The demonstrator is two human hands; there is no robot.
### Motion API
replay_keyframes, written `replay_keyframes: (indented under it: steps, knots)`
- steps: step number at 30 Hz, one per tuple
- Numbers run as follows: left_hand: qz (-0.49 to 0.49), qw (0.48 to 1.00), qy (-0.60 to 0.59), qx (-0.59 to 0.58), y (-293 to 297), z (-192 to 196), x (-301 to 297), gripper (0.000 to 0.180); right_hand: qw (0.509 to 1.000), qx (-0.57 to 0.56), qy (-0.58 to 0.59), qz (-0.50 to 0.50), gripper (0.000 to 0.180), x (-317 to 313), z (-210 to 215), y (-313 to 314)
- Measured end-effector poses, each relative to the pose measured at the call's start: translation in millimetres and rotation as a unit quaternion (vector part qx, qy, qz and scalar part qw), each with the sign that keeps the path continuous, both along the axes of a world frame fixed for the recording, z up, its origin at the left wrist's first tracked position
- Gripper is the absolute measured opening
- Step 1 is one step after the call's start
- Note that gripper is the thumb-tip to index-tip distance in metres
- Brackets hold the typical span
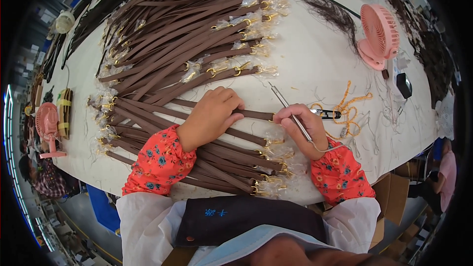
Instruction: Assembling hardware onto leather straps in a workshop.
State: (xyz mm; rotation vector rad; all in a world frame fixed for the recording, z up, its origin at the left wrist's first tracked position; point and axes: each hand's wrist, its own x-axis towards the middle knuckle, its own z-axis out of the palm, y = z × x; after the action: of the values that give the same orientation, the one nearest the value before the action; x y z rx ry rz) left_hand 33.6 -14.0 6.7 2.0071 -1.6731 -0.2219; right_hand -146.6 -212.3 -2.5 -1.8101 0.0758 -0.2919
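Observation:
A brown bag strap [257,114] with gold-coloured end hardware runs across the table between my hands. My left hand [211,113] is closed over it, thumb and curled fingers pressed on the band. In my right hand [304,125] a slim silver pen-shaped tool [281,95] slants up and left, its thin tip clear of the strap. A thin cord leaves the tool's lower end by my wrist. The right fingertips also meet the strap's end, hiding part of its hardware. Similar brown straps [221,160] lie under and in front of my left hand.
Beyond my hands is a large pile of brown straps [162,34], their gold clips wrapped in clear plastic. Black-handled snips [327,113] and an orange cord [351,113] lie right of my right hand. Pink fans [378,32] stand at both sides. Loose threads [340,17] lie at the far right.

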Motion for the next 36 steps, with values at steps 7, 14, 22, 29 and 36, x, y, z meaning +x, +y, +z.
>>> replay_keyframes:
  steps: [7, 14, 22, 29, 36]
  knots:
    - [0.041, 0.996, 0.080, -0.010, 1.5, -4.0, -1.8, 0.012, 0.999, -0.019, -0.039, -0.027, 0.015, 2.7, -2.5, -0.3]
    - [-0.107, 0.912, 0.332, 0.214, 22.0, 17.5, 15.1, 0.011, 0.992, -0.030, 0.023, 0.124, 0.017, -4.4, 7.0, 3.0]
    - [0.151, 0.982, -0.110, -0.006, 27.2, 28.0, 37.6, 0.020, 0.977, -0.104, -0.017, 0.186, 0.014, -4.6, 5.8, 1.3]
    - [0.197, 0.958, -0.208, -0.001, 28.8, 18.0, 45.3, 0.015, 0.976, -0.108, -0.047, 0.185, 0.014, -4.3, 4.2, 2.4]
    - [0.076, 0.992, 0.076, -0.068, -2.5, -11.2, -15.9, 0.011, 0.962, -0.187, -0.127, 0.152, 0.017, -3.6, 9.0, -1.5]
